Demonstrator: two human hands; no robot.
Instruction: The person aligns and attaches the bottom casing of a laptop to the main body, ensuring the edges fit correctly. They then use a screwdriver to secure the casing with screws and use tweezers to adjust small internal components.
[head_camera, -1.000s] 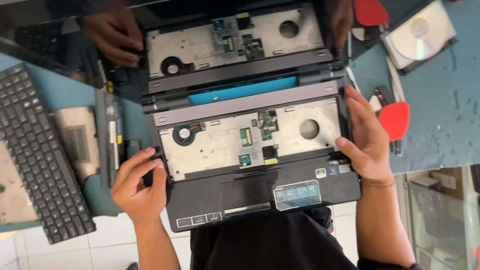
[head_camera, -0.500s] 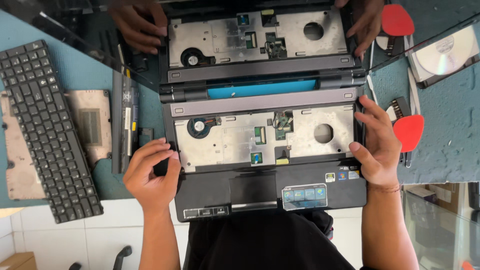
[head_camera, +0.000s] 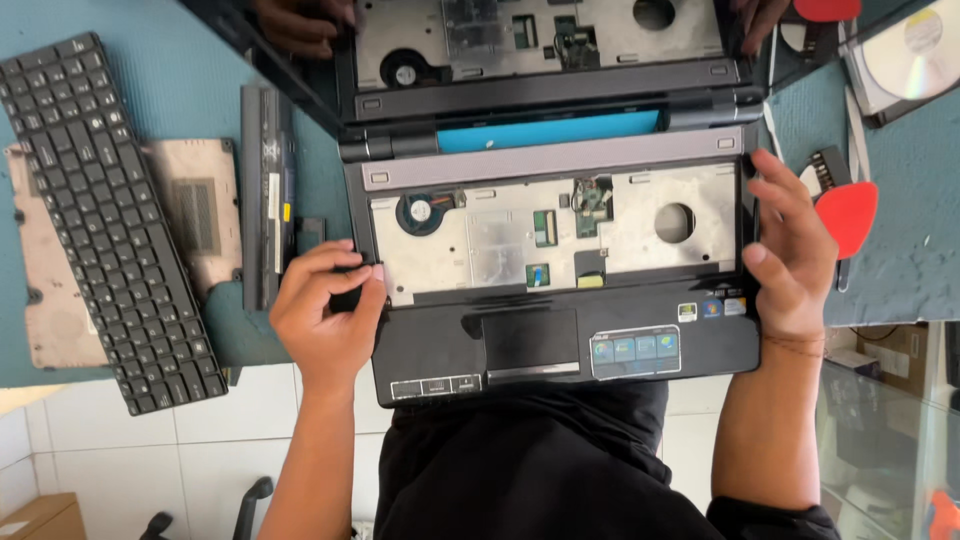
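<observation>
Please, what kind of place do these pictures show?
Probably a computer repair bench: an opened laptop with its keyboard taken out beside it, a loose battery, and red prying picks on the blue table.
</observation>
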